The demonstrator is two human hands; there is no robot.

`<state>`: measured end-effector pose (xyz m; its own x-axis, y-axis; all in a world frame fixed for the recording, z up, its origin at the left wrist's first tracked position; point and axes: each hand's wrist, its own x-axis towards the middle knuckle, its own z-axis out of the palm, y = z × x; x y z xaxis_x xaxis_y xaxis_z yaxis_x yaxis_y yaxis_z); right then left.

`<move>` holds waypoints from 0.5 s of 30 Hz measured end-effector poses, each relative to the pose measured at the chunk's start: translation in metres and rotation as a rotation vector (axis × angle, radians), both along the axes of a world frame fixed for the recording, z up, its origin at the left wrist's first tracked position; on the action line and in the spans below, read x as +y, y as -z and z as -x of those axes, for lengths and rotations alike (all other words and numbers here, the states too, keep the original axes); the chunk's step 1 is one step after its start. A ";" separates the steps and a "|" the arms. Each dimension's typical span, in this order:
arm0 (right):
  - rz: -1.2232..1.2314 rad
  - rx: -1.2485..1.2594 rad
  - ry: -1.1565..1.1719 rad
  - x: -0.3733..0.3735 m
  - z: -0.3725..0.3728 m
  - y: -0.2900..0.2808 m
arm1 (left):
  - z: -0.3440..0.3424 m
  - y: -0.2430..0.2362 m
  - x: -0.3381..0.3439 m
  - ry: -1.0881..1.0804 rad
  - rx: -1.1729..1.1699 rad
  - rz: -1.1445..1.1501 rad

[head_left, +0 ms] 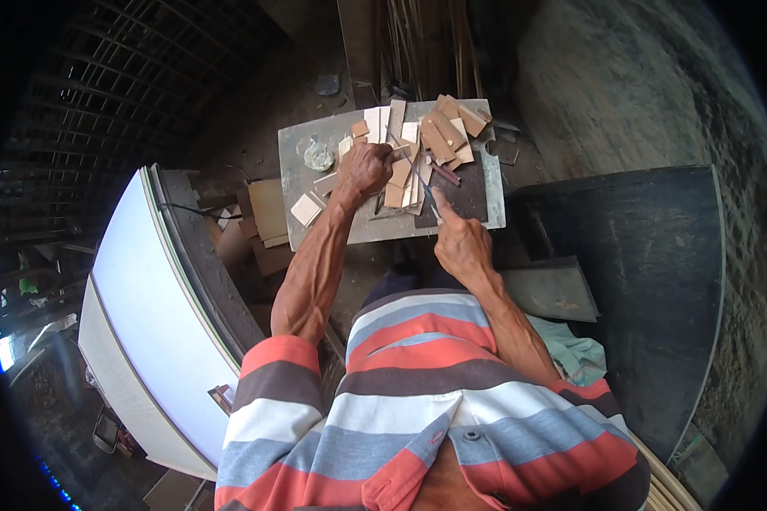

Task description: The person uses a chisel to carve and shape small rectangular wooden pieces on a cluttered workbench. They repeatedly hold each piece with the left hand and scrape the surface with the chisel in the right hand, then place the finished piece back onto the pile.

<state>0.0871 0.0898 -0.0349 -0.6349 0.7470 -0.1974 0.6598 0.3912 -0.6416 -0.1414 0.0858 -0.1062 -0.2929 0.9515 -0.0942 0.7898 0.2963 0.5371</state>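
Over the left part of a low worktable (294, 166), my left hand (368, 170) is closed, its fingers curled down beside several small wooden pieces (379, 123). What it holds, if anything, is hidden under the fingers. My right hand (463, 243) is wrapped round the handle of a long, thin-bladed tool (426, 189), with the index finger stretched along it. From there the blade points away and to the left, across the wood strips next to my left hand. Whether its edge is a knife's or a saw's is too small to tell.
A glass-like dish (318, 156) stands at the table's left side. Brown wood blocks (443, 134) are heaped at the far right, beside a dark flat sheet (477, 192). Large white panels (158, 315) lean at my left, a black board (631, 255) at my right.
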 end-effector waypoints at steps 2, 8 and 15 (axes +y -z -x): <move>-0.002 -0.059 0.026 0.007 0.008 0.005 | -0.011 -0.004 0.003 -0.005 -0.051 -0.064; 0.024 -0.097 0.006 0.003 0.003 0.010 | 0.001 0.016 0.003 -0.040 -0.019 0.024; 0.021 -0.043 0.026 0.001 0.003 0.017 | -0.003 0.019 0.003 -0.018 -0.043 -0.012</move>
<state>0.0839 0.0903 -0.0514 -0.6058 0.7587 -0.2397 0.6967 0.3603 -0.6203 -0.1389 0.0887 -0.1254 -0.3056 0.9473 -0.0961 0.7606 0.3036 0.5739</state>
